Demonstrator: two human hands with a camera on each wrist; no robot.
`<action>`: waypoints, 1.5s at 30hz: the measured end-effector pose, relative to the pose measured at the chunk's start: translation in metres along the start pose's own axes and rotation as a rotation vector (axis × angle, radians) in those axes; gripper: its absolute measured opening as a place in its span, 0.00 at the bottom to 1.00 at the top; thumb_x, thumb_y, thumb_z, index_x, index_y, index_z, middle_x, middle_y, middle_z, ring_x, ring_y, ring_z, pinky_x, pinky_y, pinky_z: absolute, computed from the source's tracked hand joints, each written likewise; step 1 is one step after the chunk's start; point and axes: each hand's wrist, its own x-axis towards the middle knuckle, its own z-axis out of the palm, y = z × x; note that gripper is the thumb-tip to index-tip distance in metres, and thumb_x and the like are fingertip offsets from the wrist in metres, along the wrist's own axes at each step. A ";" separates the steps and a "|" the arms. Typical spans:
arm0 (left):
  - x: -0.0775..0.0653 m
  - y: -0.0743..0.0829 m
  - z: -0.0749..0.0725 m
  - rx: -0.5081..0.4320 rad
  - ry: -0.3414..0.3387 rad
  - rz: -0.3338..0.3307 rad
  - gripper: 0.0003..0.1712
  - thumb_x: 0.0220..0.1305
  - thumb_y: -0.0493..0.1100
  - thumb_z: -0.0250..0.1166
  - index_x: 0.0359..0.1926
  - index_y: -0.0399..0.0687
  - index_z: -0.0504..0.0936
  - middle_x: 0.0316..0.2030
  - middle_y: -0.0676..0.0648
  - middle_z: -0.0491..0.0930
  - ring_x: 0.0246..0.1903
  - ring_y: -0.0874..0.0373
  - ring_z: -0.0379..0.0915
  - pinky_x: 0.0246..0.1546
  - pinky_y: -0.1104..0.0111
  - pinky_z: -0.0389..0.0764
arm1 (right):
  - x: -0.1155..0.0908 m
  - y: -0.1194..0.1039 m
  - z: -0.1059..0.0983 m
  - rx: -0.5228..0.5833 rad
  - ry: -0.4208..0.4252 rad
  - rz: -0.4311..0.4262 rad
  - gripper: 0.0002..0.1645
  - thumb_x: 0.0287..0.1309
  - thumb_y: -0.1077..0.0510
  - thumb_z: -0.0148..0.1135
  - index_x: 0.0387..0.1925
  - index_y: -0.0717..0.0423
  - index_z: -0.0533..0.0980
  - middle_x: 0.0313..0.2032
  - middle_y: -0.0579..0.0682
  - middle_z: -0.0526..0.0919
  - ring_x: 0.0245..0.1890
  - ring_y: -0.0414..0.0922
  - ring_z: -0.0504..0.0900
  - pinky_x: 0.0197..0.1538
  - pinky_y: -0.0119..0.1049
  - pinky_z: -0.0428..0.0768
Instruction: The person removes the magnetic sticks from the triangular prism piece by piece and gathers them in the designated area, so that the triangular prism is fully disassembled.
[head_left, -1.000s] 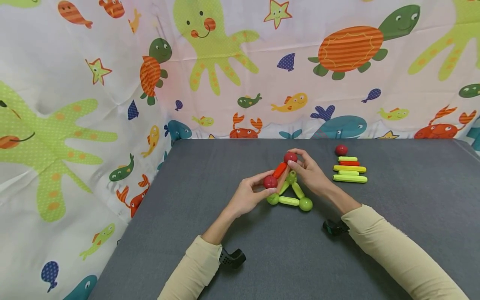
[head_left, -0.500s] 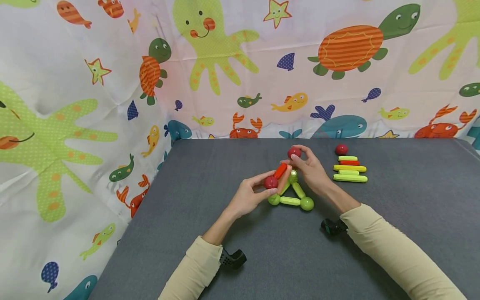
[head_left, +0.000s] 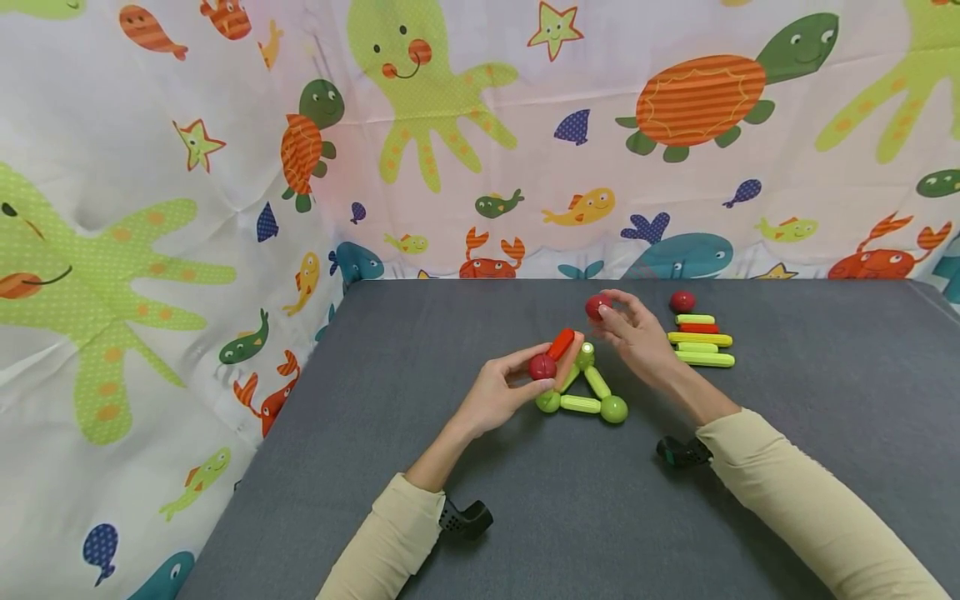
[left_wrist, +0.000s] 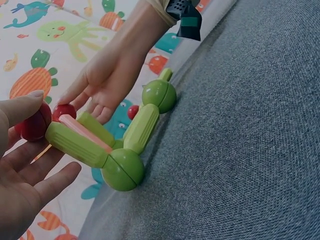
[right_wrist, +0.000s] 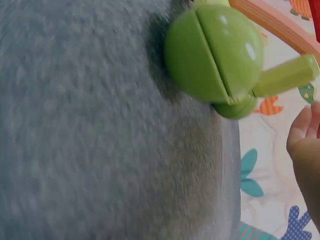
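Note:
My left hand [head_left: 491,392] pinches a red ball [head_left: 542,367] between fingers and thumb. A red rod [head_left: 561,343] extends from that ball. A green rod [left_wrist: 77,145] rises to it from a green ball [left_wrist: 123,170], and a salmon rod [left_wrist: 85,132] leans up beside it. Below, a triangle of green balls and rods [head_left: 581,404] lies on the table. Its back corner carries an upright green rod [right_wrist: 287,76]. Up and right of the triangle, my right hand [head_left: 637,337] holds another red ball [head_left: 597,307], apart from the rods.
Behind my right hand, several green, yellow and red rods [head_left: 700,339] lie in a row on the grey table [head_left: 810,400]. A loose red ball [head_left: 682,302] sits behind them. A curtain with sea animals [head_left: 442,242] hangs at the back and left.
The red ball in my right hand has come away from the far end of the red rod and moved right and slightly back. My left hand has stayed nearly still.

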 end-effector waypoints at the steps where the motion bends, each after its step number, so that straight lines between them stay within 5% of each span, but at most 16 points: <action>1: 0.000 0.000 0.000 0.001 0.000 0.000 0.28 0.63 0.34 0.64 0.64 0.35 0.70 0.58 0.38 0.72 0.53 0.48 0.73 0.51 0.64 0.75 | 0.000 -0.001 -0.002 0.026 0.005 -0.001 0.20 0.68 0.58 0.53 0.59 0.52 0.63 0.50 0.51 0.71 0.48 0.43 0.77 0.52 0.30 0.74; 13: 0.000 -0.001 0.000 -0.004 -0.015 0.022 0.29 0.63 0.34 0.64 0.64 0.34 0.69 0.58 0.37 0.72 0.52 0.47 0.74 0.47 0.70 0.76 | -0.005 -0.018 -0.036 0.097 0.073 0.020 0.27 0.65 0.58 0.57 0.61 0.61 0.61 0.52 0.50 0.67 0.47 0.41 0.77 0.51 0.29 0.75; 23: -0.001 -0.001 -0.001 -0.002 -0.014 0.010 0.29 0.63 0.34 0.64 0.64 0.36 0.69 0.58 0.37 0.73 0.53 0.47 0.74 0.46 0.70 0.76 | -0.013 -0.033 -0.079 0.186 0.133 -0.006 0.19 0.63 0.60 0.58 0.54 0.57 0.68 0.48 0.50 0.71 0.43 0.41 0.79 0.47 0.31 0.77; 39: -0.001 -0.001 -0.001 -0.011 -0.010 0.002 0.29 0.63 0.34 0.64 0.64 0.36 0.69 0.58 0.38 0.73 0.53 0.46 0.73 0.47 0.69 0.76 | -0.019 -0.049 -0.134 0.092 0.345 0.050 0.26 0.54 0.55 0.67 0.53 0.54 0.70 0.43 0.42 0.78 0.41 0.37 0.79 0.43 0.27 0.78; 45: 0.002 -0.012 0.000 -0.018 -0.002 -0.003 0.29 0.63 0.35 0.64 0.65 0.38 0.69 0.59 0.38 0.72 0.53 0.46 0.73 0.47 0.68 0.77 | -0.016 -0.046 -0.150 -0.016 0.412 0.094 0.34 0.51 0.51 0.69 0.59 0.53 0.67 0.44 0.41 0.75 0.40 0.35 0.78 0.45 0.26 0.77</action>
